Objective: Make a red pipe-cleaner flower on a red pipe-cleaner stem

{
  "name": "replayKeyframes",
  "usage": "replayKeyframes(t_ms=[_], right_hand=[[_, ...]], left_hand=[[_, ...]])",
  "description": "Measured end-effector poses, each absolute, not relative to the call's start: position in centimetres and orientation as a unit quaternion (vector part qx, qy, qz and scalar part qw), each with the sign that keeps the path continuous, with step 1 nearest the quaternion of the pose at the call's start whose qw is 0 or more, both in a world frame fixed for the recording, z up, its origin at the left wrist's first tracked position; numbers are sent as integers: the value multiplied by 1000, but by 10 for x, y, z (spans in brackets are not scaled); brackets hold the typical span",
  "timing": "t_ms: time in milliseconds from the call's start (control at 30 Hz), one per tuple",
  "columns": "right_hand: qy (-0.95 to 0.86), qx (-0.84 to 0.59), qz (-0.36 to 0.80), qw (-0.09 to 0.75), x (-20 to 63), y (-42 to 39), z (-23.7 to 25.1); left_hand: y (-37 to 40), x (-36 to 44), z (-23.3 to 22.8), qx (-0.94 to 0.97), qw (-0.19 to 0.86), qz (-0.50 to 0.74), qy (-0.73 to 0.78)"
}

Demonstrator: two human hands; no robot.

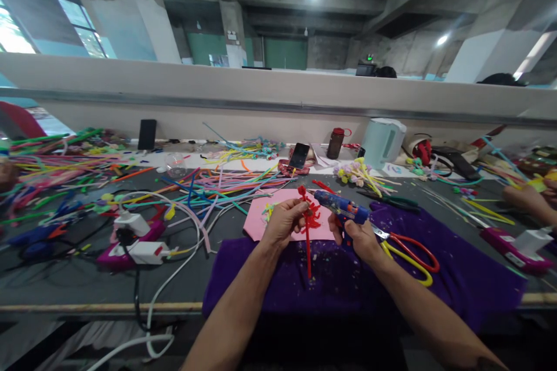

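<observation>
Pinched upright in my left hand (285, 221) is a red pipe cleaner stem (308, 252) with a small red tuft at its top. My right hand (359, 237) grips a blue hot glue gun (342, 206), its nozzle pointing left toward the top of the stem. Whether the nozzle touches the stem I cannot tell. Under my hands lies a pink sheet (256, 226) with short red pieces (315, 217) and a few yellow-green bits on it. Scissors (409, 249) with red and yellow handles rest on the purple cloth (243, 272), right of my right hand.
Many coloured pipe cleaners (226, 182) spread over the left of the table. White plugs sit in a magenta power strip (152, 235), its cables trailing off the front edge. A phone (299, 155), brown bottle (336, 144) and pale green kettle (383, 142) stand behind. Another person's hand (528, 200) is at right.
</observation>
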State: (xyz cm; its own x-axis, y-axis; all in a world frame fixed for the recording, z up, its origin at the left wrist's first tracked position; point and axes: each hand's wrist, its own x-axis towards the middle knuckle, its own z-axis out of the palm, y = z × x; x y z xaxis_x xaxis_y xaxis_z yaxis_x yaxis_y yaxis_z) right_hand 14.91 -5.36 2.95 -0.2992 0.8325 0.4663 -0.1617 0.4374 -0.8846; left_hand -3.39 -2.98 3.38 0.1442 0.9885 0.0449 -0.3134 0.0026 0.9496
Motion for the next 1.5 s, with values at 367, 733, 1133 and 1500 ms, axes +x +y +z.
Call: replayKeyframes(t_ms=[367, 733, 1133, 1500], right_hand=[[-675, -278, 433, 528, 148, -52, 26], [-697, -296, 410, 508, 149, -53, 27], [-675, -287, 431, 525, 149, -54, 27], [-676, -286, 429, 527, 150, -56, 30]], left_hand=[[-31, -33, 36, 456, 604, 535, 376], [-31, -33, 37, 471, 601, 525, 376], [-32, -34, 37, 453, 597, 533, 392], [-29, -36, 35, 436, 614, 537, 380]])
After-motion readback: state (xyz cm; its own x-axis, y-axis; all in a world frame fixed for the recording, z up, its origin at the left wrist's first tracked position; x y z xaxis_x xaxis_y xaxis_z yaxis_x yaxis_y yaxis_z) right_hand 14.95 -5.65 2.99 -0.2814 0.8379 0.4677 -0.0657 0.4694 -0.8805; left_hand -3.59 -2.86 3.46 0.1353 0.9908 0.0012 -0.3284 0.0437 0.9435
